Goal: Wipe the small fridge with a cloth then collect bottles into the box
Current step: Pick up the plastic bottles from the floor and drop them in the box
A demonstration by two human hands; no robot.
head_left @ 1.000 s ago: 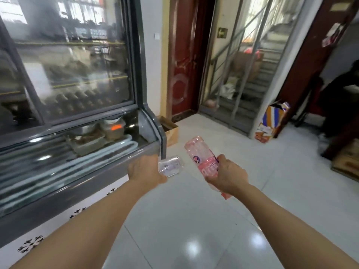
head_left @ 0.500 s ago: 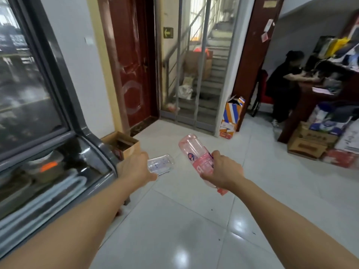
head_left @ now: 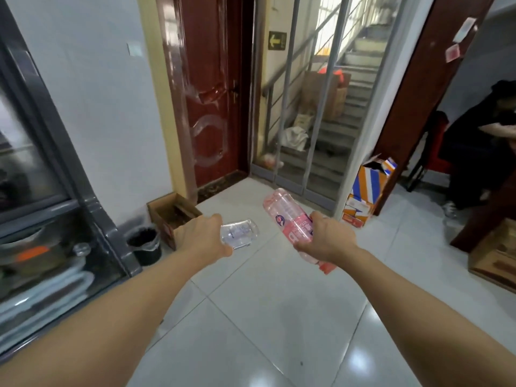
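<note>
Right hand (head_left: 325,241) clamped mid-body on pink bottle (head_left: 290,223); left hand (head_left: 202,237) closed round clear bottle (head_left: 240,233). Both seem empty: light, thin-walled, crushable, slick; grip label band. Cardboard box (head_left: 170,215) ahead, open, beside fridge (head_left: 55,208).

Glossy white tiled floor (head_left: 251,331), light glare on tiles. Along left edge: grey display fridge (head_left: 50,219). Small black bin (head_left: 145,245) just beside fridge corner. Open brown cardboard box (head_left: 173,216) next to bin, against wall. At far right edge: striped orange-blue carton (head_left: 368,188), flat cardboard boxes (head_left: 494,258).
</note>
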